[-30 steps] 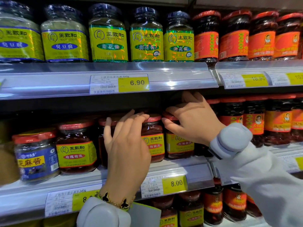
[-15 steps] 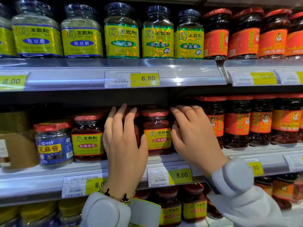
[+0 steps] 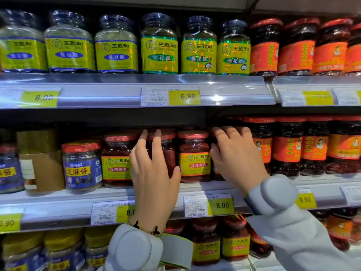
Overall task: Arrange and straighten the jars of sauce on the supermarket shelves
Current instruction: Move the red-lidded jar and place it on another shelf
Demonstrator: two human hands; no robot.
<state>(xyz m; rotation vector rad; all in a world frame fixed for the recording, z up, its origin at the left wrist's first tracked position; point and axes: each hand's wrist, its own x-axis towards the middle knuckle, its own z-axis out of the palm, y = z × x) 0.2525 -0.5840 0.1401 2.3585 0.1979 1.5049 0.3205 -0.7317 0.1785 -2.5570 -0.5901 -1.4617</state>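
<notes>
On the middle shelf [image 3: 195, 185] stand red-lidded jars of red sauce. My left hand [image 3: 154, 173] wraps the front of one such jar [image 3: 169, 151], whose yellow label does not show, with the thumb on its right side. My right hand [image 3: 237, 159] covers another jar [image 3: 214, 169] that is almost fully hidden, fingers over its lid. Between my hands a jar with a yellow label [image 3: 194, 159] stands upright, facing forward. Left of my left hand is a matching jar [image 3: 117, 159], label forward.
A blue-labelled sesame jar [image 3: 82, 165] and a brown carton [image 3: 41, 163] stand further left. Dark chilli jars with red labels [image 3: 287, 149] fill the right. The top shelf holds green-yellow labelled jars [image 3: 159, 45]. Price tags [image 3: 220, 205] line the rails; more jars [image 3: 207, 245] sit below.
My right hand came down from reaching over the lids and now covers the front jar. My left hand has stayed on its jar. The view has shifted left.
</notes>
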